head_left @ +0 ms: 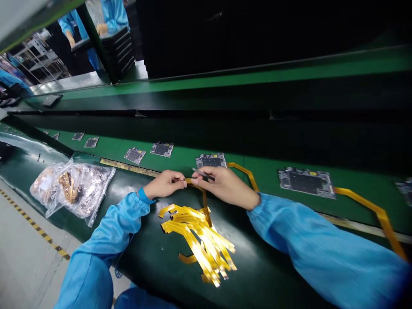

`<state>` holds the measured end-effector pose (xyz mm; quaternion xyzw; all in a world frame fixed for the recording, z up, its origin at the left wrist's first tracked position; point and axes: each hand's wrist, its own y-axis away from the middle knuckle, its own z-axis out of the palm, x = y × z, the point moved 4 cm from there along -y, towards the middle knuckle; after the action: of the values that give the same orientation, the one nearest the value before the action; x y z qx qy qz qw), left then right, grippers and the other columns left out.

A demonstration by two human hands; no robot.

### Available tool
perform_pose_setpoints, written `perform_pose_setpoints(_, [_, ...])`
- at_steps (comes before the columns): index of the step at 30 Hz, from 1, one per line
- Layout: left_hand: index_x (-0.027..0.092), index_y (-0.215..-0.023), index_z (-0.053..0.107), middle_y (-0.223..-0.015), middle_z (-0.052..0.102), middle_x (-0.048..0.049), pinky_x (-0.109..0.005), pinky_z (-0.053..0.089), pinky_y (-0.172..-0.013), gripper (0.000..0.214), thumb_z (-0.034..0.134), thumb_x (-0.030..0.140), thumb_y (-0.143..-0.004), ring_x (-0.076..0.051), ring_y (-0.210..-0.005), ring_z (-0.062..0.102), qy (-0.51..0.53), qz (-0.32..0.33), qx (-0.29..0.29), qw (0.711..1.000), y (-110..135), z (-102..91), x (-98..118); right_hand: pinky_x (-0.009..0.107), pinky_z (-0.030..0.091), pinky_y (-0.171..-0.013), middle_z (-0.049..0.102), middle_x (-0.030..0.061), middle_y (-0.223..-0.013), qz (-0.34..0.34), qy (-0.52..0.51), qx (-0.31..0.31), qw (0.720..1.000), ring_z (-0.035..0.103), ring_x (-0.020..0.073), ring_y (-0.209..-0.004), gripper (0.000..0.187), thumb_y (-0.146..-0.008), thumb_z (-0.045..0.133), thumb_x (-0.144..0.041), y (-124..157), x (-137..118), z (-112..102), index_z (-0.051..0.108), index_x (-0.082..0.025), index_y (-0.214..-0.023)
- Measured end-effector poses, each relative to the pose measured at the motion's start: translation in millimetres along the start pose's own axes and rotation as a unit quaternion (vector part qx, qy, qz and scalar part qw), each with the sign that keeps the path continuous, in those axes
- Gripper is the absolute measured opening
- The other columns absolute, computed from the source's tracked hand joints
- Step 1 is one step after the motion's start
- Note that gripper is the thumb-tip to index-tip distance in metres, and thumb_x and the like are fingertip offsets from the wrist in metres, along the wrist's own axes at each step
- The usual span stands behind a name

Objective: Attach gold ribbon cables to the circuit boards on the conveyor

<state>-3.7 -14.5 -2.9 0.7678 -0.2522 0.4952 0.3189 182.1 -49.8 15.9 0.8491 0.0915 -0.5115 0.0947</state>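
Note:
My left hand (pixel 165 183) pinches one end of a yellow flex ribbon cable (pixel 204 198) that hangs down between both hands. My right hand (pixel 225 185) is closed round dark tweezers (pixel 202 174), with their tip at the cable's upper end. Just below lies a loose pile of yellow flex cables (pixel 201 238) on the dark green bench (pixel 154 262). A circuit board (pixel 211 161) lies on the green conveyor belt (pixel 264 169) right behind my hands, with a yellow cable (pixel 246 174) coming off it.
Several more circuit boards, such as the one at the right (pixel 302 182) with a long yellow cable (pixel 376 214), lie along the belt. Clear plastic bags of parts (pixel 72 186) sit at the bench's left. Another person in a blue coat (pixel 80 28) works at the far left, by stacked black trays (pixel 120 49).

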Motion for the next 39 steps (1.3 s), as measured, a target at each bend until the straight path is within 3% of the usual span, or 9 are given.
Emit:
perform_pose_setpoints(3, [0.014,-0.081,0.07,-0.075,0.069,-0.0005,-0.024,0.046,-0.071,0.017,0.063,0.025,-0.092,-0.012,-0.07,0.059,-0.023,0.017,0.025,0.999,-7.6,-8.8,-6.2,0.033,0.047,-0.066,0.069,0.0045,-0.071,-0.001,0.0,0.004,1.0,0.06,0.0196,-0.068,0.054,-0.082,0.063,-0.075,-14.2,7.3,-0.3,0.069,-0.022,-0.073])
perform_pose_setpoints(6, [0.014,-0.084,0.074,-0.083,0.074,-0.003,-0.026,0.05,-0.075,0.014,0.062,0.018,-0.091,-0.014,-0.075,0.064,-0.118,0.03,0.12,0.985,-17.7,-31.5,-10.0,0.032,0.048,-0.064,0.069,0.0044,-0.07,0.023,-0.022,0.039,0.999,0.059,0.0185,-0.066,0.05,-0.077,0.069,-0.071,-31.9,22.1,-7.3,0.07,-0.021,-0.072])
perform_pose_setpoints(9, [0.017,-0.083,0.074,-0.09,0.075,-0.0048,-0.028,0.052,-0.08,0.015,0.062,0.015,-0.09,-0.016,-0.079,0.066,-0.264,0.0,0.213,0.941,-32.5,-55.2,-7.3,0.032,0.05,-0.064,0.07,0.0044,-0.071,0.076,-0.056,0.07,0.993,0.061,0.0188,-0.065,0.042,-0.074,0.075,-0.062,-50.4,39.4,-12.5,0.072,-0.021,-0.076])
perform_pose_setpoints(11, [0.018,-0.084,0.075,-0.095,0.075,-0.0062,-0.03,0.054,-0.086,0.015,0.062,0.016,-0.092,-0.019,-0.086,0.069,-0.34,-0.033,0.229,0.911,-45.8,-61.9,-1.1,0.031,0.05,-0.062,0.07,0.0037,-0.07,0.102,-0.063,0.092,0.988,0.062,0.0184,-0.064,0.033,-0.077,0.075,-0.052,-60.0,48.5,-15.0,0.075,-0.02,-0.081])
perform_pose_setpoints(18, [0.018,-0.099,0.077,-0.114,0.076,-0.0137,-0.035,0.056,-0.094,0.018,0.06,0.022,-0.095,-0.028,-0.109,0.072,-0.475,-0.114,0.156,0.858,-87.1,-41.3,23.8,0.029,0.051,-0.068,0.078,0.0037,-0.079,0.105,0.02,0.136,0.985,0.068,0.0192,-0.072,0.021,-0.084,0.068,-0.033,-71.4,63.0,-26.0,0.083,-0.019,-0.089])
perform_pose_setpoints(26, [0.018,-0.093,0.08,-0.098,0.079,-0.0143,-0.036,0.057,-0.091,0.018,0.061,0.02,-0.091,-0.03,-0.101,0.075,-0.473,-0.123,0.131,0.862,-99.9,-39.8,28.3,0.026,0.047,-0.061,0.078,0.0028,-0.075,0.14,0.118,0.117,0.976,0.068,0.0179,-0.07,0.018,-0.085,0.071,-0.034,-82.7,64.7,-25.8,0.084,-0.021,-0.086])
perform_pose_setpoints(29, [0.018,-0.09,0.078,-0.095,0.078,-0.0121,-0.035,0.057,-0.089,0.018,0.061,0.017,-0.091,-0.027,-0.097,0.074,-0.462,-0.093,0.144,0.87,-96.9,-42.7,24.4,0.025,0.049,-0.064,0.08,0.0029,-0.08,0.148,0.122,0.108,0.976,0.071,0.0182,-0.074,0.015,-0.085,0.072,-0.031,-86.0,62.4,-24.7,0.084,-0.022,-0.085])
perform_pose_setpoints(33, [0.017,-0.091,0.077,-0.104,0.077,-0.0109,-0.036,0.056,-0.096,0.02,0.058,0.011,-0.09,-0.025,-0.104,0.071,-0.456,0.016,0.162,0.875,-84.0,-41.7,17.2,0.025,0.052,-0.07,0.083,0.0034,-0.09,0.147,0.108,0.114,0.977,0.074,0.0192,-0.082,0.013,-0.084,0.074,-0.027,-87.9,62.5,-22.6,0.085,-0.022,-0.089])
perform_pose_setpoints(39, [0.015,-0.116,0.077,-0.136,0.07,-0.0136,-0.044,0.049,-0.119,0.03,0.06,0.011,-0.091,-0.027,-0.13,0.064,-0.458,0.076,0.127,0.877,-64.0,-30.6,6.5,0.027,0.053,-0.07,0.083,0.0046,-0.088,0.137,0.11,0.116,0.978,0.075,0.0213,-0.083,0.016,-0.086,0.072,-0.031,-85.0,71.1,-24.6,0.085,-0.022,-0.089])
